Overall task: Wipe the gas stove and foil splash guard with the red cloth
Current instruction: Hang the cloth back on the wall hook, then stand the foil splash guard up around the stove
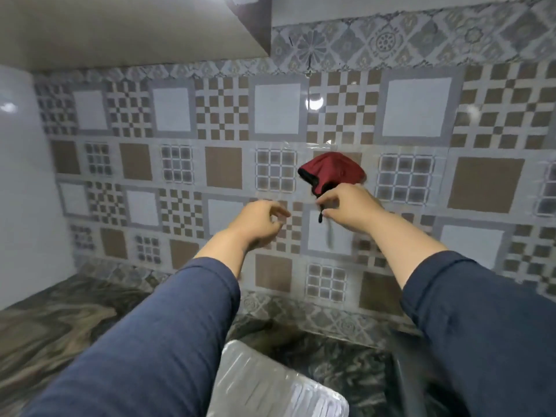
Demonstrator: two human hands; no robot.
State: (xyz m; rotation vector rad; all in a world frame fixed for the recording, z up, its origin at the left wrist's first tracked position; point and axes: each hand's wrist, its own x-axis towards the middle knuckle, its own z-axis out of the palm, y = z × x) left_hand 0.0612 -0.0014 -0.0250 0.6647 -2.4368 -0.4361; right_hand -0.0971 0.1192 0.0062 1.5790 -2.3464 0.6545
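The red cloth [331, 171], edged in black, hangs bunched against the patterned tile wall at mid-height. My right hand [349, 207] is raised just below it and pinches its lower edge between thumb and fingers. My left hand [260, 222] hovers to the left of the cloth, fingers loosely curled and apart, holding nothing. A ribbed foil splash guard [270, 383] lies low in the middle of the view, between my forearms. The gas stove is mostly hidden; only a dark curved part [406, 365] shows at the lower right, behind my right sleeve.
A dark marbled counter [60, 320] runs below the tiled wall [180, 164]. A white side wall [27, 176] closes the left. An overhead cabinet [135, 25] juts out at the top left. A thin clear film covers the lower tiles.
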